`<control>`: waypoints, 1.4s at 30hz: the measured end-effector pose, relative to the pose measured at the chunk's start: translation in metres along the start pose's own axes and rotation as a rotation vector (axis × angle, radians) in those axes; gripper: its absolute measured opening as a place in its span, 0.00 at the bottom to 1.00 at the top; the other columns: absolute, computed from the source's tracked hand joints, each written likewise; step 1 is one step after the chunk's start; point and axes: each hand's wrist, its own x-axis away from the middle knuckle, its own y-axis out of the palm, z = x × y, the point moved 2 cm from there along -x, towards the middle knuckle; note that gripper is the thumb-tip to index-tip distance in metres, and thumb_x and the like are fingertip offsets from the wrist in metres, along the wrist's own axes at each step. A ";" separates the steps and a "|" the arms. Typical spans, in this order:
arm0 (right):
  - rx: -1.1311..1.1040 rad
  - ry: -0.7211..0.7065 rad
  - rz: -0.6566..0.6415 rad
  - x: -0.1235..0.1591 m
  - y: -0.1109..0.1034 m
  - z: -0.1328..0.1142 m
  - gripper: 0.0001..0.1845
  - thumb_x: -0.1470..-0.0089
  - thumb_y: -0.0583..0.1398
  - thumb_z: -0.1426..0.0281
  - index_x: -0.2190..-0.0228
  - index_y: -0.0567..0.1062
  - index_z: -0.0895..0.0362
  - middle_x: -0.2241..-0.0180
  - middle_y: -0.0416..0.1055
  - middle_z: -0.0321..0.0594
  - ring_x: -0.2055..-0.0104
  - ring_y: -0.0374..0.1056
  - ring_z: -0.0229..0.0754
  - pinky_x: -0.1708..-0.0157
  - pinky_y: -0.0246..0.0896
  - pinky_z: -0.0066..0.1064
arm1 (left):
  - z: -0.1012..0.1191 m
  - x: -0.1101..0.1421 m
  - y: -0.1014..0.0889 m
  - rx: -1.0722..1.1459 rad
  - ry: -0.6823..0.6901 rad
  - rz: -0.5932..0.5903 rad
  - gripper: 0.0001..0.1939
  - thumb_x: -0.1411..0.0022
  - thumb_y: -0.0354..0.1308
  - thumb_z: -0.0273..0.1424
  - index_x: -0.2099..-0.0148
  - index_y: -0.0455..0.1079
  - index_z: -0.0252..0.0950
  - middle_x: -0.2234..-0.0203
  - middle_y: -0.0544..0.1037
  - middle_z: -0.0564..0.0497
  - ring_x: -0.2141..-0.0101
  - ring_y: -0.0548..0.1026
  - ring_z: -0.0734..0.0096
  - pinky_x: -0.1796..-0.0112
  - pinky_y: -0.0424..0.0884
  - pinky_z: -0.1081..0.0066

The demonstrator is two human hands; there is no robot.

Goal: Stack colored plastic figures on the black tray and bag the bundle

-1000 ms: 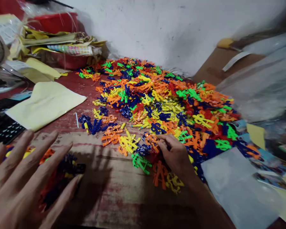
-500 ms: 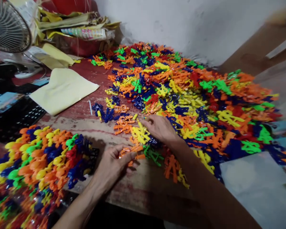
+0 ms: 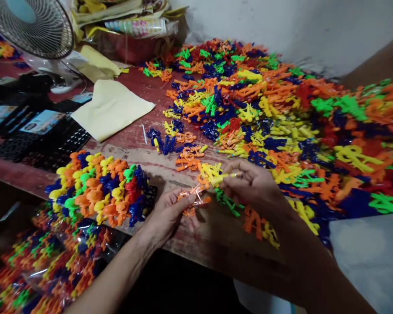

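Note:
My left hand is closed on an orange plastic figure, pinched between thumb and fingers above the table's front edge. To its right, my right hand pinches a slim yellow stick-shaped piece, pointed toward the left hand. Just beyond and below the hands lie yellow figures, green figures and an orange figure. A block of upright, round-headed figures in several colours stands on a black rack left of my left hand.
A large heap of coloured plastic figures covers the back and right of the table. A yellowish sheet, black perforated racks and a fan are at left. Bagged figures sit lower left; a pale sheet lies right.
My right hand has drawn back from the heap's near edge with the yellow stick-shaped piece. My left hand keeps its orange figure. The view has turned left.

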 end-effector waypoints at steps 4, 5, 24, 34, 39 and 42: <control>-0.255 0.098 -0.190 0.045 0.013 -0.001 0.18 0.51 0.67 0.54 0.67 0.76 0.55 0.76 0.76 0.38 0.76 0.71 0.40 0.79 0.65 0.28 | -0.004 0.007 -0.003 -0.015 -0.040 -0.110 0.18 0.38 0.65 0.36 0.51 0.72 0.29 0.68 0.81 0.45 0.79 0.76 0.77 0.78 0.71 0.81; -0.275 0.103 -0.165 0.051 0.015 0.000 0.18 0.51 0.67 0.54 0.67 0.76 0.55 0.75 0.76 0.38 0.75 0.72 0.39 0.77 0.67 0.29 | -0.006 0.009 -0.003 -0.021 -0.050 -0.134 0.17 0.38 0.64 0.36 0.51 0.73 0.29 0.65 0.81 0.44 0.78 0.77 0.78 0.78 0.71 0.81; -0.333 -0.002 -0.153 0.085 0.053 0.031 0.13 0.39 0.60 0.58 0.60 0.72 0.53 0.64 0.75 0.39 0.62 0.73 0.41 0.62 0.68 0.30 | -0.008 0.029 0.000 -0.110 -0.092 -0.076 0.17 0.43 0.69 0.39 0.64 0.69 0.30 0.69 0.81 0.44 0.81 0.75 0.75 0.80 0.73 0.77; 0.125 -0.203 0.014 0.087 0.053 0.024 0.16 0.34 0.50 0.61 0.52 0.70 0.52 0.61 0.75 0.43 0.62 0.73 0.44 0.64 0.71 0.33 | -0.021 0.035 0.002 -0.152 -0.076 -0.011 0.23 0.44 0.68 0.46 0.63 0.66 0.32 0.72 0.81 0.44 0.84 0.75 0.74 0.81 0.73 0.76; 0.223 -0.300 0.075 0.100 0.051 0.034 0.19 0.34 0.51 0.63 0.44 0.69 0.47 0.52 0.76 0.42 0.54 0.75 0.46 0.57 0.73 0.34 | -0.031 0.033 0.004 -0.101 -0.086 -0.048 0.26 0.49 0.70 0.48 0.62 0.66 0.33 0.80 0.77 0.51 0.85 0.73 0.74 0.83 0.70 0.78; 0.317 -0.364 0.100 0.104 0.044 0.036 0.24 0.36 0.55 0.63 0.40 0.66 0.44 0.46 0.74 0.39 0.47 0.73 0.47 0.54 0.73 0.34 | -0.034 0.033 0.002 -0.146 -0.126 -0.062 0.26 0.50 0.70 0.48 0.62 0.69 0.32 0.78 0.77 0.50 0.85 0.71 0.77 0.85 0.65 0.80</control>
